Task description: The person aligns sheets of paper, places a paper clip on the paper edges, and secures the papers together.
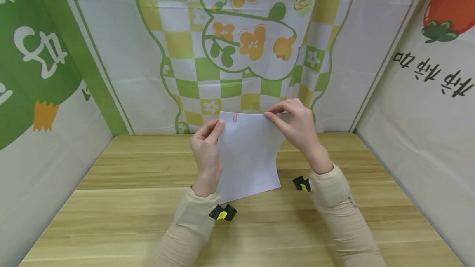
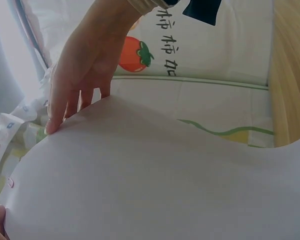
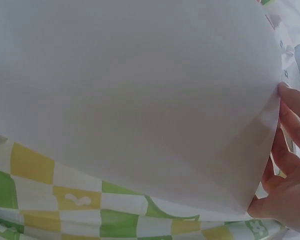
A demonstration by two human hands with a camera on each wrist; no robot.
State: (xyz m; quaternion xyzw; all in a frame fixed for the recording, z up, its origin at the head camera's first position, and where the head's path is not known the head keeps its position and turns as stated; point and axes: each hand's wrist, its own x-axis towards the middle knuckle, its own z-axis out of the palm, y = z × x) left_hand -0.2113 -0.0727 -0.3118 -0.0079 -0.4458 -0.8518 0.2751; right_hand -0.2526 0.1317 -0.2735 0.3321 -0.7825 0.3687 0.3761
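A white sheet of paper (image 1: 246, 155) is held up over the table, its right edge bowed inward. A pink paper clip (image 1: 235, 117) sits on its top edge, left of the middle. My left hand (image 1: 207, 151) pinches the sheet's left edge near the upper corner, thumb on the near face. At the top right, my right hand (image 1: 295, 122) grips the upper edge between thumb and fingers. In the right wrist view, the right hand's fingers (image 3: 290, 125) lie along the paper's edge. The left wrist view shows the clip (image 2: 10, 182) between both hands.
Beneath the paper is a wood-grain table (image 1: 130, 201). A printed curtain (image 1: 182, 48) with checks and flowers hangs behind it, and printed side panels stand left and right. Each sleeve cuff carries a small black camera (image 1: 222, 212).
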